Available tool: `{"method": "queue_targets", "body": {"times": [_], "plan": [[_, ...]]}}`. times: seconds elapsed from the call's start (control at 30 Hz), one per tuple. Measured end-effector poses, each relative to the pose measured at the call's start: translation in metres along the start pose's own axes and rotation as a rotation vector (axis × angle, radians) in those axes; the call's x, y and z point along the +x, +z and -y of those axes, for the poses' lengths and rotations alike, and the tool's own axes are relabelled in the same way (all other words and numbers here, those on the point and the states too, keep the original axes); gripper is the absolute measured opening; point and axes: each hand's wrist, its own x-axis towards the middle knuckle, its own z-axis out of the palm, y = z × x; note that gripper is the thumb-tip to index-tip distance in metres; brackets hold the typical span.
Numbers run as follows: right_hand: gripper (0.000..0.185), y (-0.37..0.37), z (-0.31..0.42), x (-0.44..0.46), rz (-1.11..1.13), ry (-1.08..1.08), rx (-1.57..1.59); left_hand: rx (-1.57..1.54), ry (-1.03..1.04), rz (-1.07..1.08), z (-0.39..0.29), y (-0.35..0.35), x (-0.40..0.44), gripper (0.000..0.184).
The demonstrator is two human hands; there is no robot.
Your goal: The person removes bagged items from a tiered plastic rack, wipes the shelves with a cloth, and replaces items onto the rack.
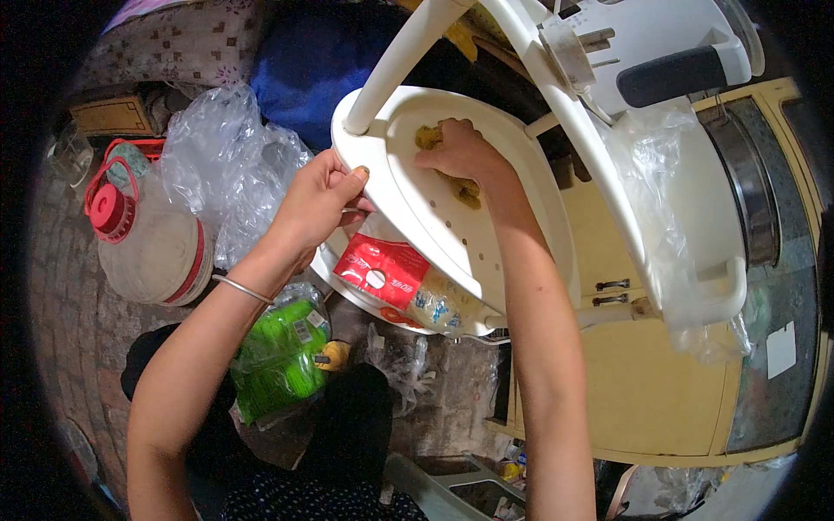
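Observation:
A white plastic shelf tray (402, 201), with small drain holes in its base, is tilted between white tubular posts. My left hand (317, 200) pinches its near left rim, thumb on top and fingers curled beneath. Inside the tray, my right hand (463, 154) is closed on a yellow-brown rag (466, 191) pressed to the surface; parts of the rag stick out on both sides of the hand. Below the tray, a lower white shelf holds a plastic bag with a red label (382, 267).
On the left are a large clear jug with a red cap (113, 211) and crumpled clear plastic bags (213, 165). A bright green package (282, 360) lies by my legs. To the right, a yellow cabinet (660, 391) stands behind a post, near a white appliance with a plug (591, 39).

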Motion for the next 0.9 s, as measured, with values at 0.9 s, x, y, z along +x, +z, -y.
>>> {"method": "queue_targets", "body": {"times": [0.9], "plan": [[0.083,0.0,0.007,-0.008,0.015,0.01,0.082,-0.004,-0.011,-0.011,-0.001,0.001,0.0,0.015]]}}
